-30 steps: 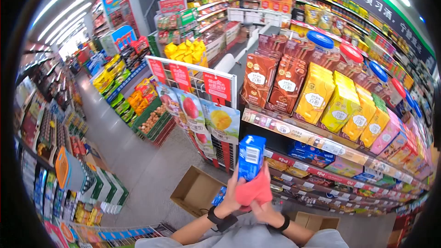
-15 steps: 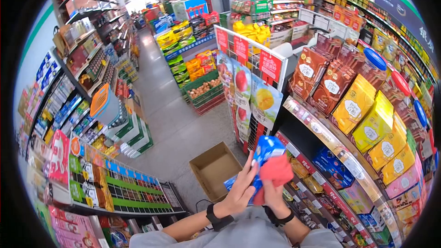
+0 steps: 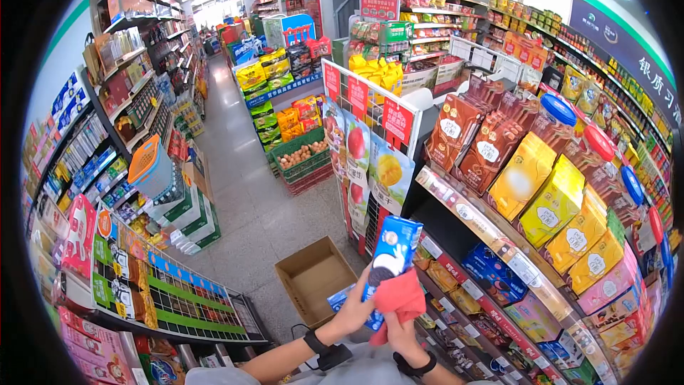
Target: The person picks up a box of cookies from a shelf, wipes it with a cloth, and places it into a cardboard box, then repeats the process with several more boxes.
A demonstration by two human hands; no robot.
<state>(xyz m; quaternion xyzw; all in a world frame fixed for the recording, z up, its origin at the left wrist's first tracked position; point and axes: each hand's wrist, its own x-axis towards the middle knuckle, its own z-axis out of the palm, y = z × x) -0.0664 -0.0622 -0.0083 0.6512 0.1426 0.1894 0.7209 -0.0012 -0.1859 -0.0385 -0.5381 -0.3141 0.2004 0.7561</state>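
My left hand (image 3: 353, 311) is wrapped round the lower left side of a blue cookie box (image 3: 396, 242), which stands tilted with its printed face toward me. My right hand (image 3: 403, 336) grips a red cloth (image 3: 400, 295), bunched up against the lower right of that box. Part of another blue package (image 3: 340, 299) shows beside my left hand, at the edge of an open cardboard box (image 3: 311, 268) on the floor; whether it lies inside cannot be told.
On the right, a tiered shelf holds yellow bags (image 3: 524, 175), brown bags (image 3: 456, 128) and blue packs (image 3: 495, 271). A wire rack with hanging fruit packs (image 3: 388, 171) stands ahead. Low snack rack (image 3: 192, 285) is at left; green crate (image 3: 303, 155) lies beyond.
The blue box has turned so its front print shows. The cloth and both hands have shifted left and slightly down in view, as have the surroundings to the left.
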